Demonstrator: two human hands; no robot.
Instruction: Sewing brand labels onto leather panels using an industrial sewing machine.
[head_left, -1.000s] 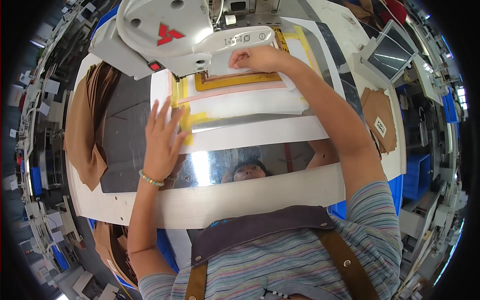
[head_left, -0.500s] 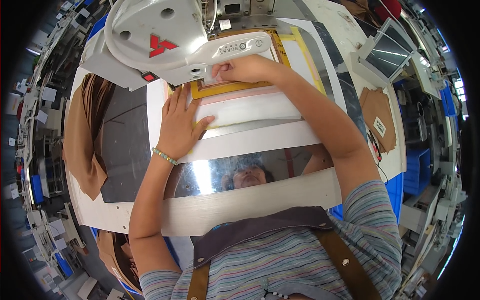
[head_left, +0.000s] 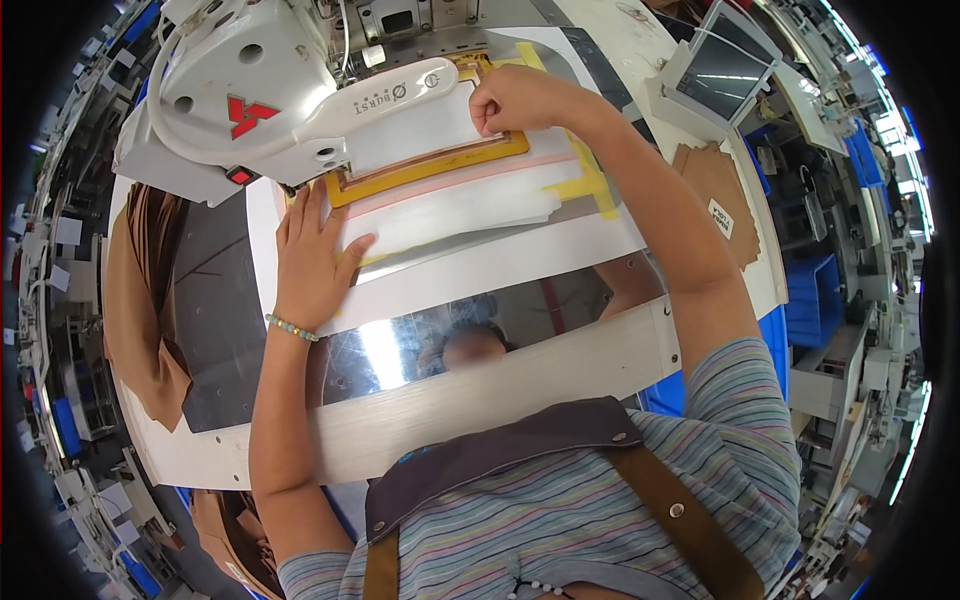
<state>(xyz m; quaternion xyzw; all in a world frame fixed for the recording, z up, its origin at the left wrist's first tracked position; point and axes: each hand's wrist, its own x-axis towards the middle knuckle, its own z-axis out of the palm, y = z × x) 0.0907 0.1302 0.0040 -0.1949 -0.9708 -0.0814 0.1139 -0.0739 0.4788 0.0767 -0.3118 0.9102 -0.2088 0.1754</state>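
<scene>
My left hand point(head_left: 312, 250) lies flat with spread fingers on a white sheet point(head_left: 400, 285), its fingertips beside the left corner of a yellow frame point(head_left: 435, 165). My right hand point(head_left: 515, 100) is at the frame's right end, fingers curled down and pressed together inside its opening. Whatever those fingertips hold, if anything, is hidden. White material point(head_left: 410, 135) shows within the frame. Over the frame's left part reaches the white head of a sewing machine point(head_left: 250, 85). Yellow tape point(head_left: 585, 185) sticks to the white layers right of the frame.
Brown fabric pieces point(head_left: 145, 310) hang in a stack at the left edge, with more brown pieces point(head_left: 715, 200) at the right. A screen point(head_left: 720, 65) stands behind those. A shiny metal plate point(head_left: 540, 315) lies nearer me, before the table's front edge point(head_left: 480, 390).
My right hand has moved right along the frame, from beside the machine head to the frame's right end. My left hand stays flat by the left corner. The whole view has shifted.
</scene>
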